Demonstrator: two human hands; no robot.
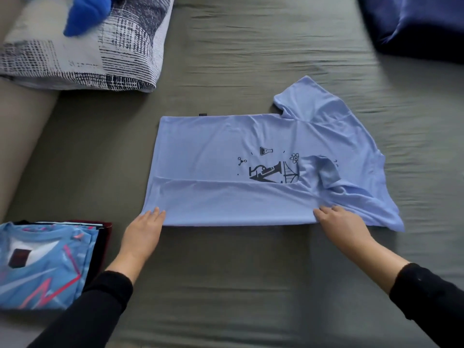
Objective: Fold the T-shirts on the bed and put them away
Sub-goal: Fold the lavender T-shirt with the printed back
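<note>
T-shirt (226, 156) lies flat on the bed (251, 285), both hands (144, 229) (339, 222) flat-fingered pressing its near folded edge to crease it

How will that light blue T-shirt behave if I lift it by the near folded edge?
The light blue T-shirt is probably floppy: it lies flat with soft wrinkles, so it would likely sag between the left hand and right hand. The near fold is loose and may fall open. It looks thin, so likely light.

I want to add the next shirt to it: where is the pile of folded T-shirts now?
The pile of folded T-shirts lies at the lower left of the head view, on the bed sheet, just left of the left hand's sleeve.
</note>
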